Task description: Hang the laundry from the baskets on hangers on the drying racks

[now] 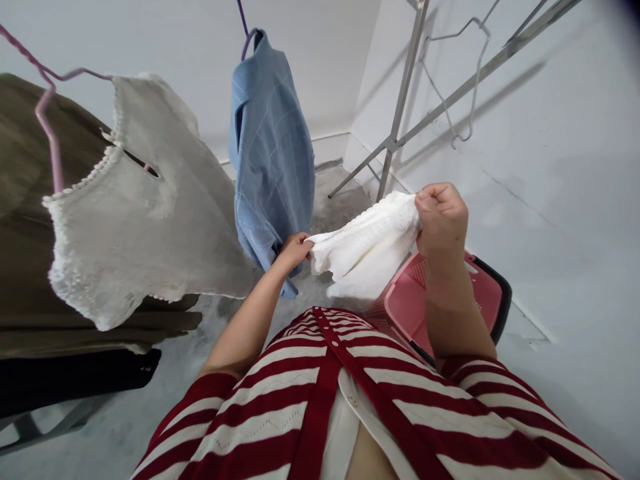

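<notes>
A white knitted garment stretches between both my hands, above a pink laundry basket. My right hand is a closed fist gripping the garment's upper end. My left hand pinches its lower left corner, close to the hem of a hanging blue shirt.
A cream lace-edged top hangs on a pink hanger at the left, over olive and black cloth. A metal drying rack with an empty wire hanger stands at the back right by the white walls. The floor is grey concrete.
</notes>
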`<state>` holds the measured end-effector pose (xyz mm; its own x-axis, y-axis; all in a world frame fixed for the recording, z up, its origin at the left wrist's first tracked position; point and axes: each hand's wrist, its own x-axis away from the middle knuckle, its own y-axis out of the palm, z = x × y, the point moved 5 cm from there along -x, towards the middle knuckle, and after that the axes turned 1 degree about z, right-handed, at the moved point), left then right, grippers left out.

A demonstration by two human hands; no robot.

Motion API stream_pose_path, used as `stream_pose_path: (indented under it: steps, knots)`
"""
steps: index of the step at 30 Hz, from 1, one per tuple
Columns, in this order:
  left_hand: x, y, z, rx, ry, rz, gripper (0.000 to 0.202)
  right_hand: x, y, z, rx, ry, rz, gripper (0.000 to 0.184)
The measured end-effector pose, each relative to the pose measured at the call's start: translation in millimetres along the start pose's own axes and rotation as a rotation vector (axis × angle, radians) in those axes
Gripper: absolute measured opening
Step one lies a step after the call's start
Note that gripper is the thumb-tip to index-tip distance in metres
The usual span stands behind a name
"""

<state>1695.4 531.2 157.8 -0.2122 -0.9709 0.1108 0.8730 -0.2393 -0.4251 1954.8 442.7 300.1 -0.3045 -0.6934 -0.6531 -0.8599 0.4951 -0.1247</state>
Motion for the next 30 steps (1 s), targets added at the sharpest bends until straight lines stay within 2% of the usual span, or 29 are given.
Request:
stream_pose_path:
  steps: [4, 7, 9, 12, 15, 16, 18, 21, 24, 27, 30]
  knots:
    - [4, 3.2, 5, 0.181, 0.032, -0.005, 0.024, 1, -4, 2, -0.014, -0.028, -0.032, 0.022]
    - [11, 7.9, 8, 0.245, 0.087, 0.027, 0.032, 3, -4, 0, -0.053, 0.024, -0.036, 0.021]
    - [17, 17.5, 8, 0.253, 0.131, 0.027, 0.034, 4, -4, -4, -0.086, 0.072, -0.024, 0.021]
    - [21, 38.9, 11, 0.154, 0.193, -0.004, 0.052, 7, 0, -12, -0.165, 0.130, -0.021, 0.021]
    - [16, 59.1, 14, -0.021, 0.188, -0.046, 0.071, 10, 4, -16, -0.265, 0.165, -0.042, 0.020]
    - [12, 63.5, 15, -0.056, 0.184, -0.054, 0.069, 11, 4, -16, -0.282, 0.175, -0.043, 0.021]
    - [4, 67.2, 19, -0.087, 0.197, -0.062, 0.047, 12, 0, -13, -0.267, 0.187, -0.033, 0.022]
    - [-9, 56.5, 25, -0.077, 0.228, -0.025, 0.013, 12, -16, -4, -0.188, 0.160, 0.013, 0.022]
    - [-24, 25.2, 39, -0.041, 0.249, 0.119, 0.016, 13, -41, 6, -0.108, 0.091, 0.112, 0.017]
    - [-32, -13.2, 65, 0.124, 0.322, 0.357, 0.019, 22, -63, 16, 0.014, 0.053, 0.224, 0.013]
    - [-30, -32.6, 91, 0.317, 0.460, 0.493, 0.012, 42, -66, 25, 0.087, 0.033, 0.195, 0.013]
